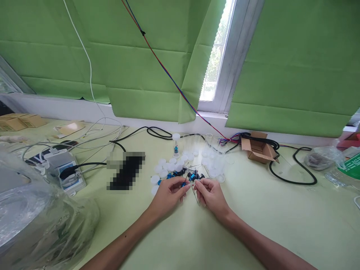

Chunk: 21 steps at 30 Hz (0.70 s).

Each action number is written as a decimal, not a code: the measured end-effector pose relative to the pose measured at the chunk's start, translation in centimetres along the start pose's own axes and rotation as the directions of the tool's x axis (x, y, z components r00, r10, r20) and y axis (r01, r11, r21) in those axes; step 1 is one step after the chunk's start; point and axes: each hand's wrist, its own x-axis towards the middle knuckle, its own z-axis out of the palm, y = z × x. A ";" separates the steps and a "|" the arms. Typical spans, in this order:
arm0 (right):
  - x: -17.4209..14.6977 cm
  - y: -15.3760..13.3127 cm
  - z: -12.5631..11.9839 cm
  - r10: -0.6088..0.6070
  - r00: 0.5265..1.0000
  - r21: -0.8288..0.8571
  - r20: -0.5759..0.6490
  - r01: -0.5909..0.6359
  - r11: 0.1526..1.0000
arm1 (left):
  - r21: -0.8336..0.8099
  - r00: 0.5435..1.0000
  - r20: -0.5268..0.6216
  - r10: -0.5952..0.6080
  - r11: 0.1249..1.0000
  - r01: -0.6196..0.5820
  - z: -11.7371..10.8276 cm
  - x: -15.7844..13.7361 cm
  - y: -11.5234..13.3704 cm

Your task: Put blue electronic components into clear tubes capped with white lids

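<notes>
My left hand [172,190] and my right hand [211,194] meet at the middle of the table, fingertips almost touching. Between them is a small blue part with a thin metal rod [189,184]; the left fingers pinch its blue end and the right fingers close on the other end. A thin rod [196,196] slants down below the fingertips; what it belongs to is unclear. Just beyond lies a pile of blue and black parts with thin rods [193,174]. White round caps [163,173] spread to its left. One capped clear tube [176,148] stands upright holding a blue part.
Clear tubes [208,139] stand behind the pile. An open cardboard box [258,150] sits back right among black cables [305,183]. To the left are a power strip [67,174], a pixelated dark object [126,172] and a large clear plastic bag [50,221]. A green-labelled bottle [350,168] lies far right.
</notes>
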 end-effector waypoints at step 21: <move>0.5 0.1 -1.6 -0.455 0.891 -0.268 0.019 0.443 0.856 | -0.120 0.999 0.051 -0.004 0.993 0.010 -0.8 0.1 0.7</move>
